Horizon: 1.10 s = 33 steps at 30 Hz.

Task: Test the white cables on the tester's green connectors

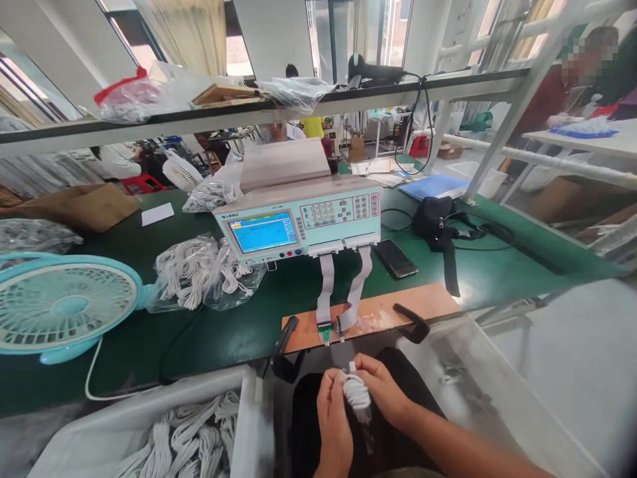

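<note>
Low centre of frame, left hand [332,417] and right hand [381,390] both grip one coiled white cable [356,392] over the lap, just below the tester's [298,216] ribbon leads [326,292], likely kept close for plugging in.

You had a white coiled cable [356,392] over black trousers [308,411]. The bench mat [239,325] was dark green, the board [378,312] at its edge orange-brown. The tester [303,219] was pale mint, its screen [263,232] bright blue; the fan [62,305] was turquoise with a cream grille.
</note>
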Motion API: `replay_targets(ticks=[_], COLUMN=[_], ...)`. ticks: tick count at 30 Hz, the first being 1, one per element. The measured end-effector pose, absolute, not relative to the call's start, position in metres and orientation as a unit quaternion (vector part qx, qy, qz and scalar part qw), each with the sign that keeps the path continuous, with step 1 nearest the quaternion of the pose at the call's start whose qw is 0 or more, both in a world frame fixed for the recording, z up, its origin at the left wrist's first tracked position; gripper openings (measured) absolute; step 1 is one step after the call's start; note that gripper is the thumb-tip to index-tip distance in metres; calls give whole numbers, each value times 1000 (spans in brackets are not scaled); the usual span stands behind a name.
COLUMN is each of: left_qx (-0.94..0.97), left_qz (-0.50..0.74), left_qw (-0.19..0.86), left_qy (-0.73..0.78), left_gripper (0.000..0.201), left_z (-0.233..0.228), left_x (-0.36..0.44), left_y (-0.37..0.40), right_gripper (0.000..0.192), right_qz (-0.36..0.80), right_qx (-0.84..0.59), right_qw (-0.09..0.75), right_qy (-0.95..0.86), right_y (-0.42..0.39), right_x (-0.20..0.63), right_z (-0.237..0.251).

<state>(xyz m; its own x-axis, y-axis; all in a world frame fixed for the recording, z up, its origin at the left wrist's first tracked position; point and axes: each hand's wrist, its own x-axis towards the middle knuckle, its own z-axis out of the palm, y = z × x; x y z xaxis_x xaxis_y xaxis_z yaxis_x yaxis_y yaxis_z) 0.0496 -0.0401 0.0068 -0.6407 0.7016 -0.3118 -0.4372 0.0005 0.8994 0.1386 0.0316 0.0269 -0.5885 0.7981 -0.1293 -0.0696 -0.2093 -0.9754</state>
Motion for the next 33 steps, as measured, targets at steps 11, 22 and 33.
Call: replay_targets(ticks=[11,22,33], left_qx=[216,332,332], left_qz=[630,535,580], left_qw=[446,489,366], left_qy=[598,603,647], left_gripper=[30,32,27], left_z=[-21,4,-13], left_x=[29,-8,-5], left_y=[-20,-14,-6], right_gripper=[27,35,35], right_qz=[650,719,752], right_qx=[-407,-423,-419], right_qw=[339,331,332], right_qy=[-545,-441,-386], right_y=[55,57,56], right_x=[122,110,107], right_z=[2,9,14])
